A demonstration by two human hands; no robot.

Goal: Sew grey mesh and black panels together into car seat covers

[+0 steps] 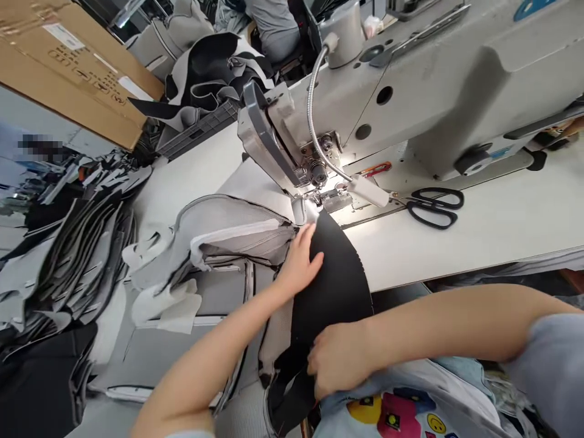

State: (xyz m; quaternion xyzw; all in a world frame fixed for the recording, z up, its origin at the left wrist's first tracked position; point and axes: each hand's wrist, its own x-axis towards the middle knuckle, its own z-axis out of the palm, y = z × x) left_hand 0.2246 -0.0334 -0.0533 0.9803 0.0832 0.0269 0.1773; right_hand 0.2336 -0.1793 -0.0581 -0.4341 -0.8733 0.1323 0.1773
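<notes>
A black fabric piece [335,274] with a curved edge runs from the sewing machine's needle area [317,198] down toward my body. My left hand [300,260] lies on its left side just below the presser foot, thumb spread from the fingers. At the fingertips is a white strip [305,210] beside the foot. Lower down, my right hand [340,359] has its fingers curled round the black fabric piece near its lower end; the fingertips are partly hidden. A grey sewn cover [219,210] with white strips bunches up to the left of my left hand and touches the black piece.
Black-handled scissors [435,207] lie on the white table [493,231] right of the lamp head [370,191]. Red-handled snips [376,169] rest under the machine arm. Stacked fabric pieces [86,249], a filled crate [201,131] and a cardboard box [77,67] stand left. Another person [276,27] sits behind.
</notes>
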